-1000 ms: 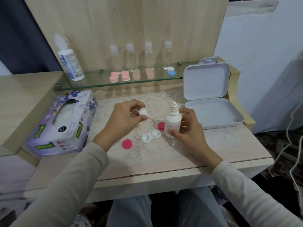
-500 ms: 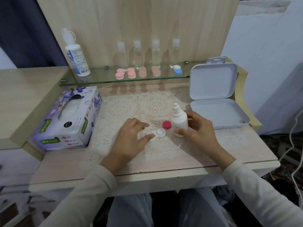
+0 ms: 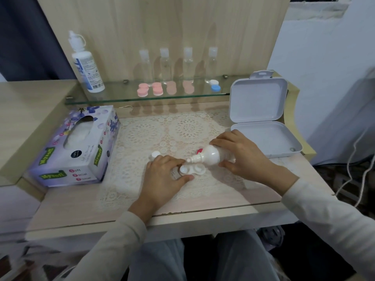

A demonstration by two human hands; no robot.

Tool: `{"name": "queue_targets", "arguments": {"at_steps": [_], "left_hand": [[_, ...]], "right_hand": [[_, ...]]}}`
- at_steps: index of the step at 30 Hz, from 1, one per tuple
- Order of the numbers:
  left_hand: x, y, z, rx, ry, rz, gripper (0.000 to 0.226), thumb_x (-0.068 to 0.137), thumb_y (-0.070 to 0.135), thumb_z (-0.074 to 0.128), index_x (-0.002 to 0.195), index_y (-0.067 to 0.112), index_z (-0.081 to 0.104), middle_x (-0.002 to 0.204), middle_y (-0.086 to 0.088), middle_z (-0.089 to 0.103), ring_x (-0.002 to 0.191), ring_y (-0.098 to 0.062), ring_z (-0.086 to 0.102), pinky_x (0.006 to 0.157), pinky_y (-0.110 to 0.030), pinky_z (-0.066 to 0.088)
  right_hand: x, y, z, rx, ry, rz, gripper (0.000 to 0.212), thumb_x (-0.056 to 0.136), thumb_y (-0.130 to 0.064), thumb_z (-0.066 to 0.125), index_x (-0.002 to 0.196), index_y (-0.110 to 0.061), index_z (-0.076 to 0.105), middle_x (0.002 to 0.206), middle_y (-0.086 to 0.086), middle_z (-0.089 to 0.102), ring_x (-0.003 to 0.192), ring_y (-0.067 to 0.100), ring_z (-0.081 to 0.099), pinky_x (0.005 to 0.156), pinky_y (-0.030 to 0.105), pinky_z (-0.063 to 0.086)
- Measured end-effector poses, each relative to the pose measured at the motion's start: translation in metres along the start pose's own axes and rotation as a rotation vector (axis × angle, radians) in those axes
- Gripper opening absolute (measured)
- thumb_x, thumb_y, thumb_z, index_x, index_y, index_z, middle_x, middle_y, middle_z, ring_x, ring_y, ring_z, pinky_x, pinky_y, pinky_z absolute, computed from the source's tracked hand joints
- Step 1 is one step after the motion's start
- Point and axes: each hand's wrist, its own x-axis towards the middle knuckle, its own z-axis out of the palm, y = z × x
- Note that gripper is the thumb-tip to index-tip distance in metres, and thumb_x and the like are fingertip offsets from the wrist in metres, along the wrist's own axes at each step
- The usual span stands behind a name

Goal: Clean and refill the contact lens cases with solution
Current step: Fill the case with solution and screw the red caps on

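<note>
The right hand [image 3: 243,157] is wrapped round the small white bottle [image 3: 215,154]. Its fingers go over the far side of the bottle and its thumb is on the near side. The bottle lies tipped over on its side in the hand, with its pointy tip to the left. The tip is just above the lens case [image 3: 192,170], by the far edge of the left cup. I cannot tell if any drops are coming out.

The left hand [image 3: 162,175] holds the lens case by its left end. One finger is on the far side and the thumb [image 3: 185,178] is on the near side, with the case pinched between them. The case is white and has two round cups, both open. It lies flat on the lace mat [image 3: 154,134], between the two hands.

A red cap [image 3: 200,150] peeks out just behind the bottle. A small white cap [image 3: 155,154] sits on the mat just past the left hand's fingers.

Further out, a tissue box [image 3: 77,147] sits on the left of the table [image 3: 81,203]. An open white box [image 3: 261,122] is on the right, near the right hand, with its lid standing up.

At the back is a glass shelf [image 3: 121,98]. A big bottle [image 3: 85,63] stands at its left end. Four small clear bottles [image 3: 165,65] stand in a row. Pink cases [image 3: 157,89] lie in front of them. A blue and white case [image 3: 214,85] is at the right end.
</note>
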Motion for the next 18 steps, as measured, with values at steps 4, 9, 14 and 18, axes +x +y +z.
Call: {"name": "queue_targets", "arguments": {"at_steps": [4, 9, 14, 18], "left_hand": [[-0.001, -0.001, 0.000, 0.021, 0.041, 0.004, 0.046, 0.065, 0.059, 0.051, 0.087, 0.024, 0.072, 0.083, 0.006, 0.067, 0.083, -0.017, 0.058, 0.076, -0.037, 0.041], [-0.001, -0.003, 0.001, 0.006, 0.060, 0.020, 0.035, 0.064, 0.049, 0.065, 0.085, 0.022, 0.072, 0.081, 0.005, 0.066, 0.082, -0.016, 0.057, 0.075, -0.034, 0.040], [-0.001, -0.005, 0.002, -0.009, 0.053, 0.043, 0.040, 0.065, 0.053, 0.062, 0.086, 0.020, 0.072, 0.080, 0.006, 0.065, 0.079, -0.016, 0.057, 0.074, -0.036, 0.044], [-0.001, -0.005, 0.003, -0.009, 0.061, 0.049, 0.033, 0.065, 0.046, 0.066, 0.084, 0.019, 0.071, 0.079, 0.005, 0.065, 0.078, -0.016, 0.056, 0.073, -0.036, 0.044]], "right_hand": [[0.014, -0.001, -0.005, -0.093, -0.031, -0.100, 0.055, 0.051, -0.005, 0.085, 0.103, -0.007, 0.066, 0.095, 0.008, 0.065, 0.081, 0.032, 0.057, 0.062, 0.041, 0.050], [0.032, -0.003, -0.012, -0.171, -0.077, -0.210, 0.054, 0.046, -0.003, 0.085, 0.098, -0.009, 0.069, 0.091, 0.005, 0.066, 0.078, 0.031, 0.057, 0.060, 0.040, 0.051], [0.042, -0.007, -0.015, -0.227, -0.095, -0.280, 0.055, 0.044, -0.005, 0.086, 0.096, -0.014, 0.070, 0.089, 0.001, 0.067, 0.078, 0.029, 0.058, 0.063, 0.037, 0.047], [0.047, -0.009, -0.015, -0.241, -0.102, -0.326, 0.053, 0.044, -0.002, 0.085, 0.094, -0.014, 0.071, 0.086, 0.001, 0.066, 0.077, 0.029, 0.058, 0.063, 0.038, 0.049]]}}
